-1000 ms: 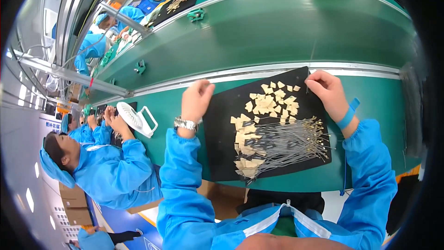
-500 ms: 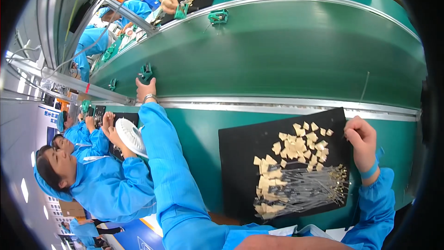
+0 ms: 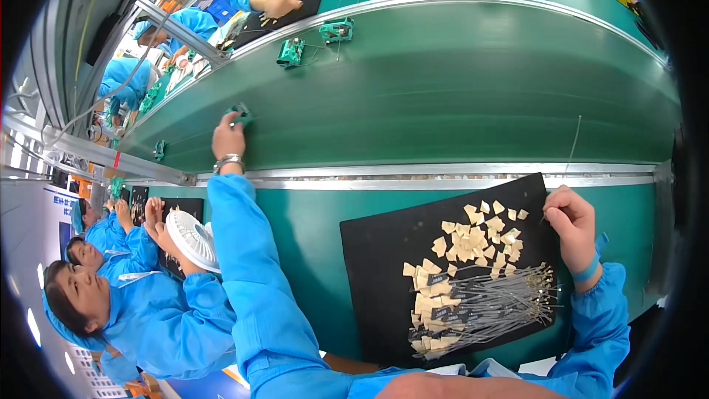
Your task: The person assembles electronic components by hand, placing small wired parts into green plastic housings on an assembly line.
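My left hand [image 3: 227, 138] reaches over the green conveyor belt, its thumb and fingers closed around a small green plastic housing [image 3: 241, 113]. My fingers cover part of that housing. Over on the right, my right hand [image 3: 573, 223] is pinched beside the edge of a black mat [image 3: 380, 273]; something thin and dark shows at the fingertips, too small to name. On the mat lies a bundle of thin grey cables [image 3: 502, 299] with brass-coloured ends and small black tabs. Cream-coloured pieces [image 3: 465, 240] are scattered above it, and others lie at the cables' left ends.
Other green housings [image 3: 291, 52] with wires sit on the belt [image 3: 458, 89], near a co-worker's hand [image 3: 281, 2] across it. A thin wire-like line [image 3: 576, 139] shows above the metal rail [image 3: 443, 171]. To my left are a white fan [image 3: 193, 240] and seated co-workers.
My left hand has closed in on the green housing, which has shifted slightly right. Across the belt, the co-worker has let go of a green housing, now on the belt. My right hand stays by the mat.
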The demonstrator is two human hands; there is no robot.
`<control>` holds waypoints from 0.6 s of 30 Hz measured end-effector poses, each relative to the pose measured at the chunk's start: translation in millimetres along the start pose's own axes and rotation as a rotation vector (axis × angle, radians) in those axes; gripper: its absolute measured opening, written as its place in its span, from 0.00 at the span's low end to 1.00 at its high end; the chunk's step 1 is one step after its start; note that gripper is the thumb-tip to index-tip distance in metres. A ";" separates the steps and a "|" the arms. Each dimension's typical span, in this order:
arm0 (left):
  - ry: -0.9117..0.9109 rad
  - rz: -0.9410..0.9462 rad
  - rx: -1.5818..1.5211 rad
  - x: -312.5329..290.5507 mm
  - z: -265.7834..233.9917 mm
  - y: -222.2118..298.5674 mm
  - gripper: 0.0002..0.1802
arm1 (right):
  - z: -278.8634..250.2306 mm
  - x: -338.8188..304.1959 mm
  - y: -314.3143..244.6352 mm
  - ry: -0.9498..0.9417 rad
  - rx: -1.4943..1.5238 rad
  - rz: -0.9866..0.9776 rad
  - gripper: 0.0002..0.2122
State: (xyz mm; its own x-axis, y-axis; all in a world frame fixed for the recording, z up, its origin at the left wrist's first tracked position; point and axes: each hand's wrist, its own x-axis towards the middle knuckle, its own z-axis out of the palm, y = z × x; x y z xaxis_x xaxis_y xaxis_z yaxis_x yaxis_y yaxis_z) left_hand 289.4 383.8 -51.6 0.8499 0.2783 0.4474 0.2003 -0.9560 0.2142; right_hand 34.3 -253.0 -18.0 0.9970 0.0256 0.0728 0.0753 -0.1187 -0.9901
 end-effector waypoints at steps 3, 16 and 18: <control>-0.032 0.213 0.007 -46.3 -5.0 80.4 0.14 | -2.1 -3.3 1.8 0.009 -0.007 0.020 0.01; -0.188 0.333 -0.340 -152.8 -57.3 183.3 0.60 | -4.2 -5.0 6.1 -0.024 0.062 0.009 0.03; -0.445 0.214 -0.452 -143.6 -58.2 183.8 0.60 | -4.4 -6.2 6.3 -0.020 0.085 0.017 0.03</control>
State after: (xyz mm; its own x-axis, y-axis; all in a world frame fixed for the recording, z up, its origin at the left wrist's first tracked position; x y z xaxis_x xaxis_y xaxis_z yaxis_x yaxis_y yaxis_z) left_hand 175.8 173.5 -25.9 0.9875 -0.0704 0.1407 -0.1368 -0.8259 0.5470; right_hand 28.7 -258.2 -24.2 0.9975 0.0444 0.0547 0.0562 -0.0341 -0.9978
